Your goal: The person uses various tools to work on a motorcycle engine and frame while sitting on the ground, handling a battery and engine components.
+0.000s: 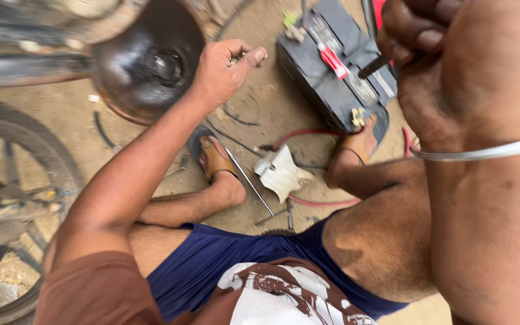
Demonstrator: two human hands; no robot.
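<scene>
Dirt floor (73,111); L hand (221,69) pinches small part, R hand (419,36) grips tool over battery (332,66).

Left hand (224,66) pinching small metal part (236,59), right hand (428,42) gripping dark tool (373,66), above black battery (332,72)

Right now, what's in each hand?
Left hand: pinched shut on a small metal part, too small to identify.
Right hand: closed around a dark tool.
</scene>
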